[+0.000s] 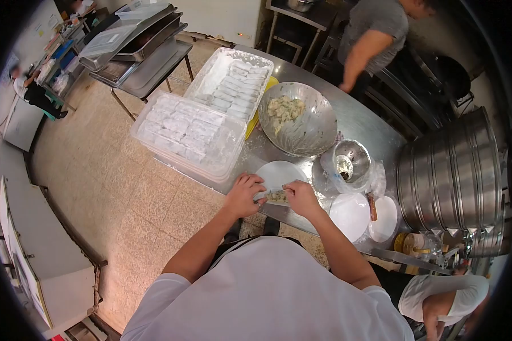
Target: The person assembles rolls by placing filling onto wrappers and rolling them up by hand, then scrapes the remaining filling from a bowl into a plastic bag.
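A thin round white wrapper point(280, 172) lies at the front edge of the steel table, with a strip of pale, green-flecked filling point(277, 196) along its near side. At its left edge, my left hand point(246, 196) is closed with bent fingers on the wrapper. My right hand point(302, 199) is closed in a pinch at the right end of the filling; what sits in its fingertips is too small to make out. Beyond the hands, a large steel bowl point(316, 122) holds more filling point(284, 112).
Left stand plastic trays of white-dusted rolls point(182, 128) point(242, 85). On the right are a bag-lined pot point(355, 156), stacks of white round sheets point(349, 217) point(384, 220) and tall steel steamers point(449, 170). One person point(375, 37) stands across the table, another point(438, 295) at lower right.
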`<move>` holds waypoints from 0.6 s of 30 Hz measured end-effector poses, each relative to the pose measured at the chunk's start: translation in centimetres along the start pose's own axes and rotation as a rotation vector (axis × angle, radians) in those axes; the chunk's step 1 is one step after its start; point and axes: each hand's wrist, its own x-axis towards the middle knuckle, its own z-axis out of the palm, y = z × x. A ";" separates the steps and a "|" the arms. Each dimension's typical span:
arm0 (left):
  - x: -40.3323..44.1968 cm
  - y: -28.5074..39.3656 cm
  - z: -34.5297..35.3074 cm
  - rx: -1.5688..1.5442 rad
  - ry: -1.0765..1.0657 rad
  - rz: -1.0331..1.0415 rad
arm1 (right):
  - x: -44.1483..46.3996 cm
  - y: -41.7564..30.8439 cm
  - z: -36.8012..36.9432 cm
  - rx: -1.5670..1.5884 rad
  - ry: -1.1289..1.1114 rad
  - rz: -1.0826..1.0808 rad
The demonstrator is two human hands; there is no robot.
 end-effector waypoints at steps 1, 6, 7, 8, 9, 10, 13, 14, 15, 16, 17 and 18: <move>0.0 0.0 0.0 0.004 0.002 0.004 | 0.3 -0.1 0.5 -0.033 -0.024 -0.064; 0.1 -0.3 0.1 0.012 -0.017 0.005 | 0.6 -1.6 2.9 -0.351 -0.162 -0.221; 0.1 -0.4 0.0 0.009 -0.028 -0.001 | 0.8 -1.4 3.3 -0.356 -0.167 -0.204; 0.1 -0.5 0.0 0.013 -0.025 0.002 | 1.1 -1.2 3.7 -0.361 -0.174 -0.191; 0.1 -0.3 -0.1 0.015 -0.022 0.004 | 1.3 -1.2 3.7 -0.314 -0.157 -0.162; 0.1 -0.2 -0.1 0.016 -0.021 0.006 | 1.5 -1.0 3.4 -0.267 -0.140 -0.131; 0.2 0.0 -0.2 0.019 0.004 0.020 | 2.4 -2.7 0.4 0.017 -0.074 0.037; 0.1 -0.1 -0.2 0.011 -0.002 0.012 | 2.9 -4.1 -1.2 0.137 -0.048 0.106; 0.1 -0.2 -0.1 0.002 -0.009 0.004 | 3.5 -5.1 -2.6 0.190 0.047 0.087; 0.0 -0.2 -0.1 -0.007 -0.016 -0.003 | 4.3 -6.2 -4.1 0.242 0.143 0.067; 0.0 -0.3 0.0 -0.002 -0.019 -0.001 | 5.0 -7.9 -5.8 0.310 0.245 0.023; 0.1 -0.3 0.0 0.004 -0.021 0.002 | 5.7 -9.6 -7.5 0.379 0.347 -0.023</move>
